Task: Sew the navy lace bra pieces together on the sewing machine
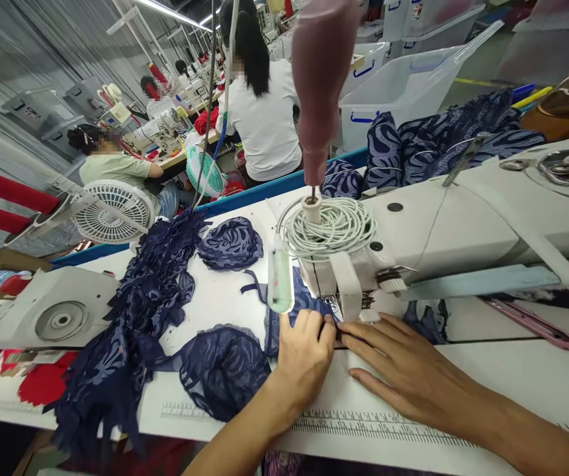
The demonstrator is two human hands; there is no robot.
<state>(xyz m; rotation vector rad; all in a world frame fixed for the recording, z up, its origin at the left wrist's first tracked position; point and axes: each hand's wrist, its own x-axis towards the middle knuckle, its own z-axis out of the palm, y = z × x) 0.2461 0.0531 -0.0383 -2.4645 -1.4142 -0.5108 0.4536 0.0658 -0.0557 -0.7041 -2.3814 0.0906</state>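
My left hand (pixel 307 350) is closed on the lower edge of a navy patterned lace piece (pixel 275 334), just before the sewing machine's needle area. Its fingers are bent and the fingertips press together on the cloth. To the right my right hand (pixel 398 363) lies flat with fingers stretched out, its fingertips beside the presser area and near the left fingers. The white sewing machine (pixel 433 225) stands over the cloth and hides part of it. Left of my hands lie two navy lace bra cups (pixel 222 370), one nearer and one farther back.
A heap of navy lace pieces (pixel 160 291) runs down the left side. Coiled pale cord (pixel 331 225) sits on the machine head under a pinkish-brown hanging tool (pixel 321 86). Pink snips (pixel 537 324) lie at right. A printed ruler (pixel 388 426) edges the table. Co-workers sit beyond.
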